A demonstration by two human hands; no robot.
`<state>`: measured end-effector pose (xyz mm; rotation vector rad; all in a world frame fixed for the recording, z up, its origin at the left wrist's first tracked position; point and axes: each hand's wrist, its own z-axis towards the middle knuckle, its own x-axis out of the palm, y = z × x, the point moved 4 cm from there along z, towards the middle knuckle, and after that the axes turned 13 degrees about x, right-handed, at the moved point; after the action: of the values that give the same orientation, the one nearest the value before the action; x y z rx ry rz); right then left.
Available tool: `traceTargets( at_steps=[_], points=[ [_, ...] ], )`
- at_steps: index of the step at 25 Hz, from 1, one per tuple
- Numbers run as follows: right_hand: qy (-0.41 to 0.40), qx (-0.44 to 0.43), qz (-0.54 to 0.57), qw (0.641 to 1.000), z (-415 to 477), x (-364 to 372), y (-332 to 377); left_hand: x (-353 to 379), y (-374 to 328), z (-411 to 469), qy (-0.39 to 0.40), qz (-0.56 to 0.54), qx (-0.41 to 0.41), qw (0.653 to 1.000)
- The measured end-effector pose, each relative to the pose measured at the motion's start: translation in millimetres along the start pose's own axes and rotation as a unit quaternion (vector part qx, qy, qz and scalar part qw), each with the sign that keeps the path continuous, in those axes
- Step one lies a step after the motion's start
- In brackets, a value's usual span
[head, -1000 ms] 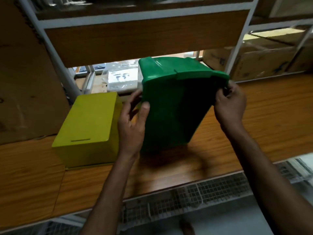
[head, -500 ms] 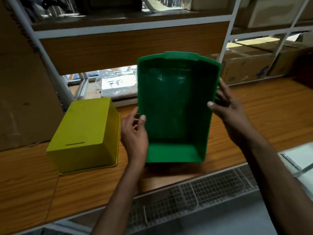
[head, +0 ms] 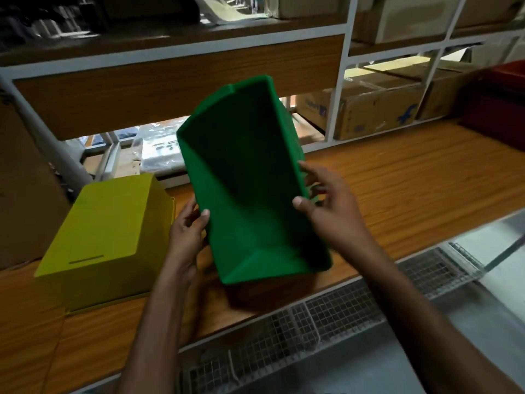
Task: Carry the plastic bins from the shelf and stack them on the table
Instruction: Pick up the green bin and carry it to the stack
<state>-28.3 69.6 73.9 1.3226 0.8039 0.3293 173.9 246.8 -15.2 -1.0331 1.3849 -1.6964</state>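
A green plastic bin (head: 250,180) is held up above the wooden shelf board (head: 397,177), tipped so its open inside faces me and twisted to the left. My left hand (head: 187,231) grips its left wall with the thumb over the rim. On the opposite wall my right hand (head: 326,200) holds the rim between thumb and fingers. A yellow plastic bin (head: 110,240) lies upside down on the board, just left of my left hand.
Cardboard boxes (head: 377,109) sit on the shelf behind to the right, and a dark red bin (head: 500,103) is at the far right. A white shelf frame post (head: 338,81) and a wooden panel stand behind. Wire mesh baskets (head: 312,317) hang below the board's front edge.
The green bin turned from bottom-up to open side facing me, then lifted and twisted left. Both hands shifted along its walls. The view moved back from the shelf.
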Motion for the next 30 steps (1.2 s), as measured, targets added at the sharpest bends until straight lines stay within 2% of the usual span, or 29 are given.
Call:
traceTargets(
  at_steps=[2,3,7,11,16,21,25,30],
  points=[
    [0.046,0.093,0.106,0.989,23.0,-23.3,-0.9,1.6,-17.4,-1.7,0.081,0.039,-0.010,0.996],
    [0.077,0.137,0.136,0.978,31.7,-30.0,-2.6,3.3,-25.0,-0.4,0.091,0.050,-0.011,0.995],
    [0.151,0.271,0.169,0.936,42.4,-39.1,-18.6,18.5,-39.8,2.9,0.025,0.018,-0.059,0.998],
    [0.154,0.356,0.250,0.887,33.7,-50.3,-43.5,29.6,-40.6,-1.6,0.040,-0.013,-0.077,0.996],
    [0.116,0.314,0.263,0.905,7.9,-63.8,-64.6,41.9,-35.2,-24.5,0.127,0.015,-0.059,0.990],
    [-0.009,0.192,0.151,0.970,-50.4,-98.2,-86.6,66.2,-19.2,-59.6,0.138,0.014,0.017,0.990],
    [-0.142,0.146,0.117,0.972,-112.0,-132.3,-109.2,102.8,0.7,-103.9,0.212,0.012,0.024,0.977],
    [-0.228,0.144,0.099,0.958,-175.9,-195.9,-146.1,164.5,20.8,-161.3,0.280,0.017,0.041,0.959]
  ],
)
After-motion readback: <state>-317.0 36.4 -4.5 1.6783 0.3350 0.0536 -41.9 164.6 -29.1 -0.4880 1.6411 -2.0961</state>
